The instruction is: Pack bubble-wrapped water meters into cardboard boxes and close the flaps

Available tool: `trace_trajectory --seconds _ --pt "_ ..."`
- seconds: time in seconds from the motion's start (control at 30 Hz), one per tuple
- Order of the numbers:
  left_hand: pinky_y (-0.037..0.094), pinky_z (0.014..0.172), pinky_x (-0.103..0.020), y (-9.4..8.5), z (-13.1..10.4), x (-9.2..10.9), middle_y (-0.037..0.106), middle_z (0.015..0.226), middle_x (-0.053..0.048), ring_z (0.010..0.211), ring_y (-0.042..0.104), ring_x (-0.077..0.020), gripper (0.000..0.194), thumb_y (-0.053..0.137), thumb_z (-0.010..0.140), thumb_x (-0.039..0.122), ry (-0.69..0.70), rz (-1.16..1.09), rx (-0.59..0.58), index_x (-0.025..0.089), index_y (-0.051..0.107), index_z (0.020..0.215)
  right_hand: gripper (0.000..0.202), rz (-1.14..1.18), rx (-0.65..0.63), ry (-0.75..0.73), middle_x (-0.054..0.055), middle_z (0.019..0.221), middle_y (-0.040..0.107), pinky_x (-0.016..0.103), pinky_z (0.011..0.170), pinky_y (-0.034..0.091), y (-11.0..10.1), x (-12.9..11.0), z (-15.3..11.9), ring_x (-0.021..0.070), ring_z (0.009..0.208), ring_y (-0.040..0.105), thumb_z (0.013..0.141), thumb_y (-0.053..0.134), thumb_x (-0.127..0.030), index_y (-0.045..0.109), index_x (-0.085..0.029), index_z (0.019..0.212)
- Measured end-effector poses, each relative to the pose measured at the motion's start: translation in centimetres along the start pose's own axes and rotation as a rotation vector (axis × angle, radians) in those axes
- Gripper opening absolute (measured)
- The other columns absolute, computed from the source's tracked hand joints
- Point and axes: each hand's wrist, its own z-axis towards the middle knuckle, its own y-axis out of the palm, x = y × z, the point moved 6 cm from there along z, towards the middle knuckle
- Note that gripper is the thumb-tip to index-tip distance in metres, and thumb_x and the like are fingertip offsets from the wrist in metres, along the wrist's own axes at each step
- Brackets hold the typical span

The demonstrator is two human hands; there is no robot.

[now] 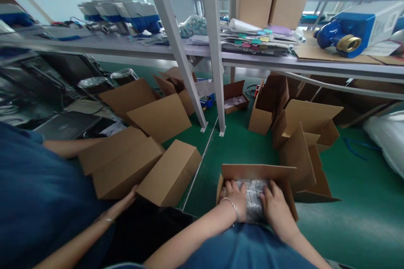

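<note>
A small open cardboard box (257, 172) sits on the green floor right in front of me. Inside it lies a bubble-wrapped item (254, 201). My left hand (237, 201), with a thin bracelet at the wrist, grips the item's left side. My right hand (277, 207) grips its right side. Both hands are down inside the box, and most of the item is hidden under them.
A co-worker in blue at the left has a hand (128, 199) on a large open carton (123, 168). More open cartons (303, 134) stand around. Grey rack legs (217, 92) stand ahead. The shelf above holds papers and a blue meter (347, 33). A white bag (386, 138) lies at right.
</note>
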Motion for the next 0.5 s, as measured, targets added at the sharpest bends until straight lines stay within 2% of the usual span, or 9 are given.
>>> trace_trajectory --seconds 0.03,0.1,0.17,0.23,0.27,0.33,0.4,0.43,0.5 --pt "0.014 0.095 -0.067 0.0 -1.0 -0.1 0.011 0.139 -0.029 0.127 -0.001 -0.0492 0.108 0.072 0.035 0.016 -0.027 0.026 0.024 0.013 0.031 0.134 0.042 0.011 0.033 -0.08 0.016 0.131 0.034 0.036 0.104 0.031 -0.2 -0.3 -1.0 0.0249 0.12 0.035 0.091 0.03 -0.034 0.051 -0.009 0.118" --pt "0.01 0.105 -0.054 -0.5 -2.7 -0.2 0.003 0.142 -0.025 0.132 -0.007 -0.0376 0.094 0.061 0.052 0.017 -0.046 -0.004 0.131 0.012 0.024 0.137 0.042 0.043 -0.004 -0.172 0.01 0.135 0.033 0.034 0.105 0.032 0.7 -0.5 -2.6 0.0214 0.123 0.033 0.09 0.032 -0.032 0.047 -0.014 0.125" --pt "0.01 0.11 -0.041 -0.9 -3.8 -0.5 0.002 0.142 -0.023 0.134 -0.003 -0.0303 0.079 0.05 0.063 0.018 -0.043 -0.137 0.272 0.007 0.022 0.137 0.045 0.01 -0.109 -0.17 0.012 0.137 0.029 0.036 0.104 0.034 2.4 -0.5 -2.9 0.0227 0.126 0.029 0.087 0.03 -0.018 0.04 -0.009 0.13" --pt "0.01 0.111 -0.036 -0.4 -3.6 -1.0 -0.002 0.143 -0.023 0.134 -0.002 -0.0274 0.072 0.042 0.074 0.024 -0.063 -0.213 0.322 0.002 0.016 0.137 0.053 -0.056 -0.203 -0.128 0.016 0.139 0.023 0.039 0.105 0.032 3.4 -0.4 -2.5 0.0252 0.13 0.021 0.08 0.026 -0.004 0.033 -0.002 0.132" --pt "0.009 0.111 -0.037 0.1 -3.2 -1.1 -0.006 0.143 -0.023 0.134 -0.004 -0.0272 0.071 0.037 0.078 0.029 -0.06 -0.211 0.326 0.0 0.012 0.138 0.054 -0.081 -0.236 -0.116 0.017 0.139 0.022 0.042 0.105 0.031 3.2 -0.4 -2.3 0.0271 0.13 0.019 0.078 0.027 -0.002 0.032 0.001 0.132" --pt "0.005 0.11 -0.041 0.9 -2.1 -1.2 -0.013 0.142 -0.023 0.133 -0.011 -0.029 0.072 0.032 0.083 0.038 -0.043 -0.157 0.322 -0.001 0.01 0.138 0.049 -0.062 -0.257 -0.168 0.018 0.137 0.026 0.043 0.103 0.034 1.1 -0.6 -2.4 0.0289 0.127 0.025 0.081 0.034 -0.009 0.039 0.0 0.129" --pt "0.004 0.109 -0.045 1.1 -1.8 -1.4 -0.017 0.141 -0.024 0.131 -0.014 -0.0321 0.075 0.036 0.082 0.042 -0.04 -0.116 0.322 0.0 0.011 0.138 0.042 0.068 -0.152 -0.285 0.014 0.133 0.036 0.039 0.1 0.039 -2.8 -0.6 -2.9 0.025 0.122 0.037 0.085 0.041 -0.021 0.047 -0.01 0.125" --pt "0.005 0.109 -0.046 1.0 -2.1 -1.5 -0.017 0.14 -0.025 0.131 -0.013 -0.0337 0.075 0.039 0.081 0.042 -0.033 -0.112 0.309 0.0 0.013 0.138 0.036 0.149 -0.005 -0.295 0.011 0.128 0.043 0.037 0.098 0.041 -5.3 0.2 -3.2 0.0217 0.116 0.043 0.087 0.042 -0.025 0.051 -0.016 0.121" --pt "0.014 0.109 -0.046 0.3 -3.9 -1.6 -0.007 0.142 -0.024 0.132 -0.002 -0.0337 0.066 0.041 0.081 0.037 0.108 -0.118 0.237 0.003 0.025 0.136 0.027 0.325 0.348 -0.139 0.007 0.111 0.055 0.036 0.091 0.046 -9.2 3.4 -3.7 0.0178 0.101 0.053 0.088 0.041 -0.029 0.054 -0.022 0.111"
